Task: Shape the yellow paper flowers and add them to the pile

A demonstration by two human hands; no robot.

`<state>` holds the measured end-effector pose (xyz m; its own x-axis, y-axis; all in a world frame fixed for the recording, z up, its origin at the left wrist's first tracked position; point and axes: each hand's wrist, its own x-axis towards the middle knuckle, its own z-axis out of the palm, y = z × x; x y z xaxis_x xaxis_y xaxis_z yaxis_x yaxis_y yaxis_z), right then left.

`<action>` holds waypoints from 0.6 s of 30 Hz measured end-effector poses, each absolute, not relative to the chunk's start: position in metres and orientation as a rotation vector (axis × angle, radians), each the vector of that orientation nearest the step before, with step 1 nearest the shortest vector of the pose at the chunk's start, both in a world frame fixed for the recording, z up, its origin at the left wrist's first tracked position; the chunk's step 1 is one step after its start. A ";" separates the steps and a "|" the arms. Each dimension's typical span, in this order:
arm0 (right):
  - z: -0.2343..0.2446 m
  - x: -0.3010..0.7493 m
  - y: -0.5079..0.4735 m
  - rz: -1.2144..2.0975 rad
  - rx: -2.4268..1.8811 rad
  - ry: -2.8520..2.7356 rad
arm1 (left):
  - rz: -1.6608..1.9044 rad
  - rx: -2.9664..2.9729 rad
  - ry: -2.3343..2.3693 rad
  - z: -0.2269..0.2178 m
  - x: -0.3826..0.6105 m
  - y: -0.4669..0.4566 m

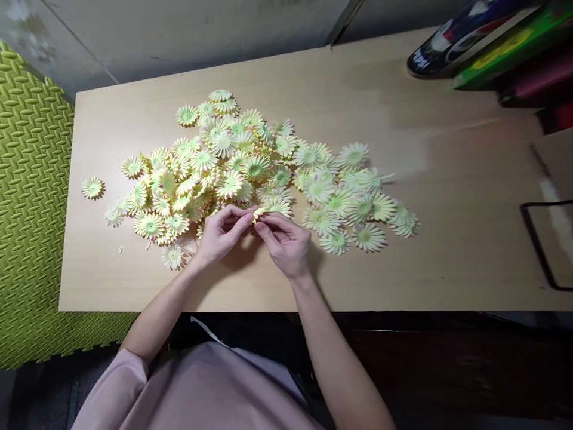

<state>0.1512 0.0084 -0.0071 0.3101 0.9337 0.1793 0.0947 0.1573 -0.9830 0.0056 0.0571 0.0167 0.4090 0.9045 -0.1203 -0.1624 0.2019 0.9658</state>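
Between my two hands is a small yellow artificial flower head (258, 214), its petals pinched together and partly hidden by the fingers. My left hand (224, 233) is closed on its left side with thumb and fingertips. From the right, my right hand (286, 242) pinches the same flower, thumb below and fingers above. Just beyond the hands spreads a large heap of pale yellow flower heads (203, 160) with green centres and some pink petal tips. To the right lies a looser group of paler flower heads (338, 200).
A single flower head (93, 188) lies apart at the left of the wooden table (425, 263). Green textured foam matting (33, 209) borders the table's left side. A Pepsi bottle (443, 51) and a green box (505, 51) stand at the back right, near a black metal frame (537, 245).
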 end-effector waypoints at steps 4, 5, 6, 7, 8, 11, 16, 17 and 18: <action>-0.007 0.152 0.008 0.816 -1.244 -1.110 | 0.881 1.120 0.854 0.017 0.006 0.057; -0.007 0.152 0.008 0.813 -1.243 -1.115 | 0.881 1.120 0.855 0.017 0.006 0.057; -0.007 0.152 0.008 0.806 -1.244 -1.120 | 0.884 1.118 0.855 0.017 0.006 0.057; -0.007 0.152 0.008 0.797 -1.247 -1.127 | 0.884 1.116 0.855 0.018 0.006 0.057; -0.007 0.152 0.008 0.784 -1.251 -1.136 | 0.883 1.114 0.857 0.018 0.005 0.057; -0.008 0.152 0.009 0.750 -1.256 -1.163 | 0.874 1.116 0.870 0.019 0.005 0.058; -0.010 0.153 0.010 0.729 -1.260 -1.174 | 0.871 1.124 0.875 0.021 0.006 0.058; -0.010 0.153 0.010 0.729 -1.262 -1.175 | 0.869 1.123 0.876 0.021 0.006 0.058; -0.010 0.153 0.011 0.730 -1.263 -1.176 | 0.867 1.122 0.876 0.021 0.006 0.058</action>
